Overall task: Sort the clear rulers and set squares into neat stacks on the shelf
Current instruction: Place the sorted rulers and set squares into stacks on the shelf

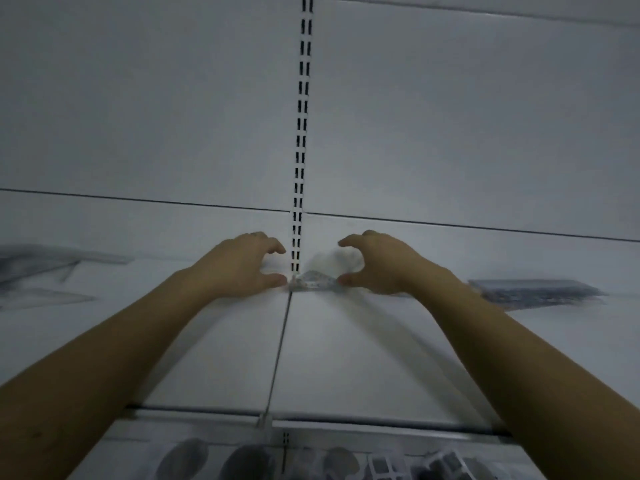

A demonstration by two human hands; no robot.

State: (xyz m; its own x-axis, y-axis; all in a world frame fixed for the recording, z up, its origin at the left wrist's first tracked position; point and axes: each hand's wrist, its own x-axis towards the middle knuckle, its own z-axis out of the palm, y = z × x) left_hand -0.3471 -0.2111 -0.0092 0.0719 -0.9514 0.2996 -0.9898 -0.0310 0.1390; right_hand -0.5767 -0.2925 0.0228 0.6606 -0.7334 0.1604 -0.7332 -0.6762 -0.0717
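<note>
— First entry?
— One small flat pile of clear set squares (315, 281), at the back edge of the shelf (346, 358), at the foot of the slotted upright (300, 133).
— And the hands?
— The left hand (242, 266) and the right hand (382, 266), one on each side of that pile. The fingers (272, 244) are curved and parted, clenched on nothing. Each thumb lies at one end of the pile, but it's too blurred to say whether it touches.
— Other stock?
— A ruler stack (533, 292) toward the shelf's right end, near its back edge. Some hazy clear pieces (41, 268) toward the left end, kind unclear.
— Handling notes?
— My guess: light, stiff, thin plastic, slick sheet on sheet, so the pile would likely fan apart if tipped, and the corners may chip. Best taken by two opposite edges, thumbs low, pressed together and kept level.
</note>
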